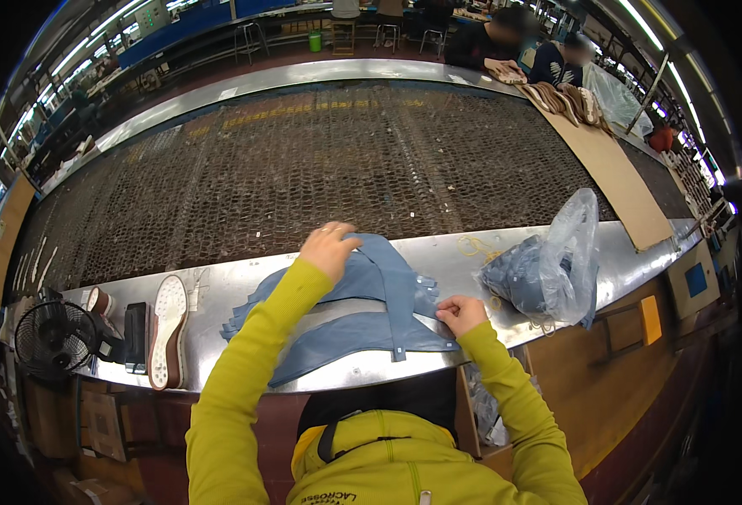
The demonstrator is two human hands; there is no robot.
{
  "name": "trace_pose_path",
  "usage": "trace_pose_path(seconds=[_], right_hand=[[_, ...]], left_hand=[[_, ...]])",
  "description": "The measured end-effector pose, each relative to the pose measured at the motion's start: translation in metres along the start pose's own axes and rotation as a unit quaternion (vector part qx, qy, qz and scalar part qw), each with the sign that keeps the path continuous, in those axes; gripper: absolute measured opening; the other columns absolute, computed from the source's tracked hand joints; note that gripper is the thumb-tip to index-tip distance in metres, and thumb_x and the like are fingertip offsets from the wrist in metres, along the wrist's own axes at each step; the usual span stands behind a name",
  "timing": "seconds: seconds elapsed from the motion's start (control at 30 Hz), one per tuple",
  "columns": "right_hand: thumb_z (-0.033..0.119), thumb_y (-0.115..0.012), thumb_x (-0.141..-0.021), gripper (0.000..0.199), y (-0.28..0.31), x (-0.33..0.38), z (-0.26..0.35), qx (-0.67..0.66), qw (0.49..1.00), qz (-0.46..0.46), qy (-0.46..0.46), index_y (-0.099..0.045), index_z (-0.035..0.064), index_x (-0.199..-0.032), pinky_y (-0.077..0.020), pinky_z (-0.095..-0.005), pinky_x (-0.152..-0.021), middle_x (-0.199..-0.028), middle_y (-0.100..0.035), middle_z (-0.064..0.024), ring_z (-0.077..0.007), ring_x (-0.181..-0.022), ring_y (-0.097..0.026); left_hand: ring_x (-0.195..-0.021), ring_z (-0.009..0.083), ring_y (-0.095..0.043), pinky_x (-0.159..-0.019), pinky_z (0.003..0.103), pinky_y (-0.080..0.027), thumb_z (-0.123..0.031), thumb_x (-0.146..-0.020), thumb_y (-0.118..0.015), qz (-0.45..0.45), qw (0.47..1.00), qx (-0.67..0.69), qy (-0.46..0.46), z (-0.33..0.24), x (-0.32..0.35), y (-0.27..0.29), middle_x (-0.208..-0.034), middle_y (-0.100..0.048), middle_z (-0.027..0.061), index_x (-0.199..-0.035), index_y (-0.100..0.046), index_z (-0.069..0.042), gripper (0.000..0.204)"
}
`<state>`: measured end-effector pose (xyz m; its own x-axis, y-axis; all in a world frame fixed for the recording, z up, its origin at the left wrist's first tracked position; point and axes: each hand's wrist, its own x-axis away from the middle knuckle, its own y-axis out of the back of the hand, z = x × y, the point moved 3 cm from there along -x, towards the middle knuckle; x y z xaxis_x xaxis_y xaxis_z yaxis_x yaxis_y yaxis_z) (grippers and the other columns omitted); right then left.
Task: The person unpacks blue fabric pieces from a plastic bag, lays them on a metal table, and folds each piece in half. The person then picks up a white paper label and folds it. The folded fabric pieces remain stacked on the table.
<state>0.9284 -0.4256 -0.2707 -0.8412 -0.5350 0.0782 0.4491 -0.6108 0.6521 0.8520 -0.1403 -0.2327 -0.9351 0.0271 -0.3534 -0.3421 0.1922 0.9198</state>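
Several curved blue fabric pieces [362, 324] lie fanned out in a stack on a metal table edge [245, 282] in front of me. My left hand [327, 249] rests flat on the upper end of the stack, fingers bent over the fabric. My right hand [459, 315] pinches the lower right end of one blue piece against the table. Both sleeves are yellow-green.
A clear plastic bag with more blue pieces [548, 269] sits to the right. A shoe sole [169, 332] and a small fan [55, 337] stand at the left. A wide mesh conveyor [320, 168] runs behind. Two people [523, 50] work at the far side beside cardboard [615, 177].
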Motion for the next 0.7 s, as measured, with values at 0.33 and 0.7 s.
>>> trace_pose_path(seconds=[0.33,0.7], right_hand=[[0.008,-0.073,-0.074,0.014,0.007,-0.004,-0.007,0.003,1.000,0.010,-0.028,-0.067,0.0012,-0.085,-0.0472,-0.0262,-0.057,-0.068,-0.065,-0.0054,-0.0122,-0.062,-0.060],[0.022,-0.076,-0.071,0.024,0.028,-0.009,0.024,0.264,0.962,-0.064,0.013,-0.067,0.0066,-0.088,-0.0478,-0.0323,-0.075,-0.085,-0.066,-0.0082,-0.0214,-0.082,-0.063]], left_hand=[[-0.117,0.0272,-0.051,-0.105,0.042,-0.028,-0.059,-0.065,-0.074,0.313,0.925,0.095,0.193,0.020,-0.078,-0.071,-0.119,-0.060,0.0099,-0.122,-0.059,-0.015,0.074],[-0.089,0.0215,-0.058,-0.087,0.036,-0.039,-0.031,-0.075,-0.072,0.093,0.969,0.224,0.054,0.015,-0.075,-0.048,-0.085,-0.062,0.0054,-0.073,-0.057,-0.010,0.026]])
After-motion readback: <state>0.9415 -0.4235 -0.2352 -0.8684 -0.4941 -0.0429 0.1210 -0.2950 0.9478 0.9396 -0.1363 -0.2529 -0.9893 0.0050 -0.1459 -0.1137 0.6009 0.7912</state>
